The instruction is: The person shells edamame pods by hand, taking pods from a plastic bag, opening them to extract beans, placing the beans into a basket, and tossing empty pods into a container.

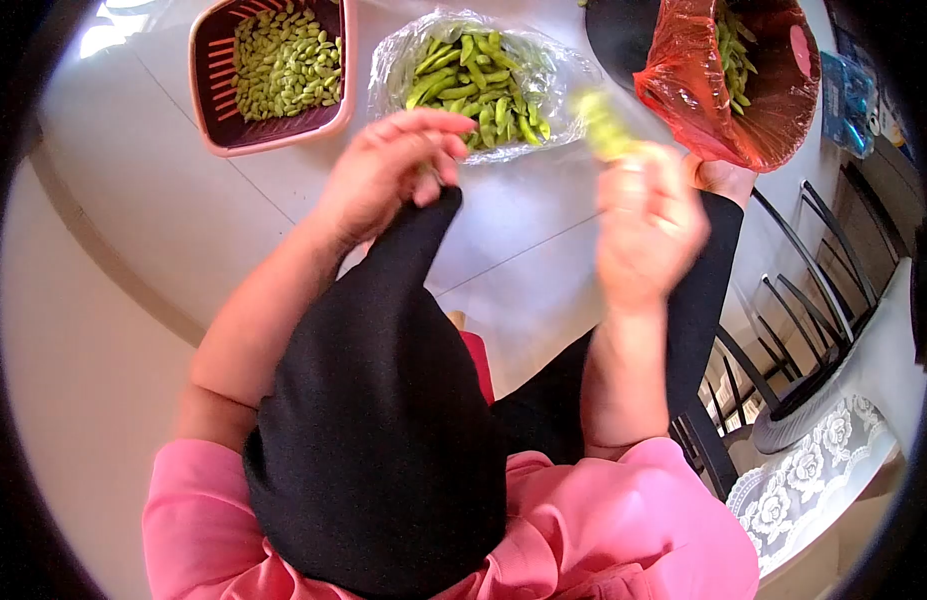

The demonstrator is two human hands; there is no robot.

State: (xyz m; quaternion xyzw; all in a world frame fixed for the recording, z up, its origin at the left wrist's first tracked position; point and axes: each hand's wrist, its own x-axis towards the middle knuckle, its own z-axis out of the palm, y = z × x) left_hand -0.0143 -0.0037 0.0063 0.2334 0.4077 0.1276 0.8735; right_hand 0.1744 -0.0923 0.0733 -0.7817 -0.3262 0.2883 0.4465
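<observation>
My right hand is closed on a green edamame pod, which sticks up past the fingers and is smeared by motion. My left hand is raised over my knee with its fingers curled; anything inside them is hidden. Just beyond the left fingers lies a clear plastic bag, spread open on the floor, with a heap of edamame pods in it. A pink-rimmed basket at the upper left holds many shelled green beans.
A red plastic bag with more pods inside stands at the upper right, next to my foot. Black metal chair legs and a white lace cloth are at the right. A blue package sits beyond the red bag.
</observation>
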